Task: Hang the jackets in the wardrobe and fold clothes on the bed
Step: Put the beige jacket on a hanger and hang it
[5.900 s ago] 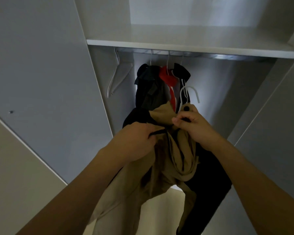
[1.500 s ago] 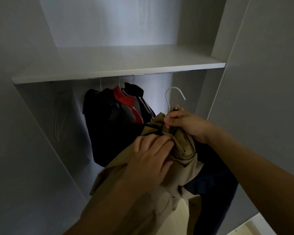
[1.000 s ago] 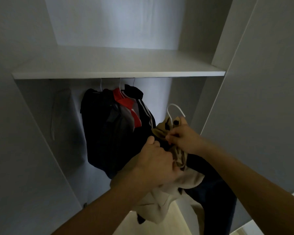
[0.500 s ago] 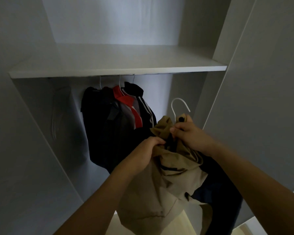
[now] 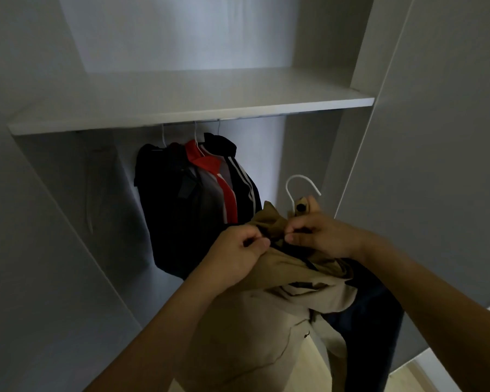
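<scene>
Near the middle of the frame both hands worked at the collar of a tan jacket [image 5: 280,315], which hung bunched from them down toward the bottom edge. The left hand [image 5: 238,256] had its fingers curled and pinched the cloth at the neck; the right hand [image 5: 320,236], just beside it, pinched the same spot from the other side. A white hanger [image 5: 300,188] stood up behind the right hand, its hook free in the air below the shelf [image 5: 193,108] of the wardrobe [image 5: 436,137]. A dark garment [image 5: 374,321] hung under the right forearm, at the lower right. To the upper left of the hands, dark jackets [image 5: 193,199], one with red and white stripes, hung on hangers under the shelf.
</scene>
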Available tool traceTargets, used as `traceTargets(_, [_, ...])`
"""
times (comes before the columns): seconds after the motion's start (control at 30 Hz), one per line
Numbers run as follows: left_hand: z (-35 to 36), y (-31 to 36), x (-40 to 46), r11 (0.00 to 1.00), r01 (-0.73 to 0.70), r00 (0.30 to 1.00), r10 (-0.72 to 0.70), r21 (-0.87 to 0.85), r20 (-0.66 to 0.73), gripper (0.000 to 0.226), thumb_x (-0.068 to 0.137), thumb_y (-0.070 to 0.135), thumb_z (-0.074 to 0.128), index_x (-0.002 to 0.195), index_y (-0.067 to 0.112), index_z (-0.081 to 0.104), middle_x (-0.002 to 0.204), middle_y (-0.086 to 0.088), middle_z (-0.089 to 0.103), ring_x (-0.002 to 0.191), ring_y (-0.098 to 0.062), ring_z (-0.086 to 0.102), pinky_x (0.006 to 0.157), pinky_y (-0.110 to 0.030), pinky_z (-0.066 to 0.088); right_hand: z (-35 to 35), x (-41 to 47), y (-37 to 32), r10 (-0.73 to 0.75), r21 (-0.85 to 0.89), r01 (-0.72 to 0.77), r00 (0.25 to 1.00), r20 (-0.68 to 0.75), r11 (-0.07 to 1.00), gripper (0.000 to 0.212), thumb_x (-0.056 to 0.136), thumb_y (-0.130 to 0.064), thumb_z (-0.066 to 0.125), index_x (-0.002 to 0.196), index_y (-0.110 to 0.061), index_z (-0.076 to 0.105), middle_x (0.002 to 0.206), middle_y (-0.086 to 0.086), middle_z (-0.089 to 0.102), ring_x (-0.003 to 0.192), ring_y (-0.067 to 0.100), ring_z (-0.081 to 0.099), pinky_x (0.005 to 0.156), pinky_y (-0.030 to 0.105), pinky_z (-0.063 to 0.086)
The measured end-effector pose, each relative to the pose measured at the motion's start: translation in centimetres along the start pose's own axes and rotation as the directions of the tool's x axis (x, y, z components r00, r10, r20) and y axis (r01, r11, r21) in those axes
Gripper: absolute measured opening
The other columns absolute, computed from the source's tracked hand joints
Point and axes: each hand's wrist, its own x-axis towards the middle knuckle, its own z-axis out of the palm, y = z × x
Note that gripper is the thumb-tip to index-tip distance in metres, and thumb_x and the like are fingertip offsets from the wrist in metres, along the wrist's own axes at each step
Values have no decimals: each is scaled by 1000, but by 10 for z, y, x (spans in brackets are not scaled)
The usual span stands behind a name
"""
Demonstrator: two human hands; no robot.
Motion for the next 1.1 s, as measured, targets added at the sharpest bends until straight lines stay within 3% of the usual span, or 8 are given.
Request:
traceTargets(0.13, [-9, 14, -6, 996, 24, 988, -11, 86, -153, 29, 94, 28, 59, 66, 22, 54, 70, 6, 52, 64, -2, 49, 57, -15, 35, -4, 8, 5, -18, -25, 17, 999, -44, 1000, 14, 92, -26, 61, 78, -27, 66, 106, -9, 29, 96, -4, 37, 89, 1, 28])
traceTargets(0.23, [-27, 20, -19, 985, 65, 972, -26, 162, -233, 30, 95, 27, 57, 67, 17, 51, 65, 2, 48, 58, -8, 46, 56, -23, 36, -13, 8, 16, 38, -15, -41, 988, -148, 999, 14, 92, -25, 61, 79, -25, 67, 114, 0, 29, 103, 11, 38, 100, 20, 29])
traceTargets(0.37, [-52, 26, -28, 937, 135, 989, -110, 323, -94, 29, 94, 32, 54, 70, 18, 52, 60, 6, 47, 53, -6, 45, 53, -26, 37, -10, 13, 13, 113, 170, -67, 955, -273, 983, 15, 92, -25, 61, 84, -15, 68, 117, 3, 31, 102, 11, 40, 100, 24, 29])
traceTargets(0.53, [-35, 21, 2, 941, 213, 958, -254, 264, 130, 16, 95, 40, 45, 100, 32, 58, 101, 4, 61, 91, -14, 59, 76, -32, 46, 0, 26, -18, 50, 344, 68, 945, -323, 937, 16, 93, -24, 60, 78, -20, 67, 117, 9, 40, 105, 16, 48, 97, 27, 41])
traceTargets(0.67, [-3, 5, 5, 989, 131, 979, -139, 63, 150, 37, 100, 45, 40, 134, 33, 51, 130, 8, 57, 116, -12, 54, 106, -38, 41, 4, 29, -25, -83, 167, 145, 940, -331, 975, 16, 92, -19, 61, 77, -16, 66, 103, -4, 31, 88, -14, 39, 87, 1, 34])
traceTargets(0.8, [-8, -7, -9, 980, 98, 995, -102, 170, 14, 28, 99, 49, 40, 104, 31, 62, 101, 11, 63, 92, -7, 58, 90, -37, 50, -3, 24, -11, -52, 103, 82, 963, -264, 991, 14, 92, -17, 61, 79, -14, 66, 97, -3, 34, 84, -18, 39, 78, -5, 32])
traceTargets(0.9, [-18, 2, -23, 946, 47, 996, -69, 321, 59, 31, 97, 50, 41, 78, 30, 55, 81, 7, 60, 75, -8, 58, 71, -32, 51, -6, 22, -4, 20, 147, 22, 959, -281, 989, 16, 92, -18, 60, 78, -21, 65, 109, 3, 28, 101, 5, 37, 85, -5, 27])
traceTargets(1.1, [-21, 13, -4, 979, 122, 976, -148, 162, 159, 32, 95, 49, 46, 80, 24, 58, 81, 6, 60, 77, -11, 59, 62, -27, 41, -8, 27, -16, 101, 359, 46, 919, -381, 932, 14, 92, -25, 62, 80, -25, 68, 122, 9, 38, 105, 11, 46, 87, 11, 39])
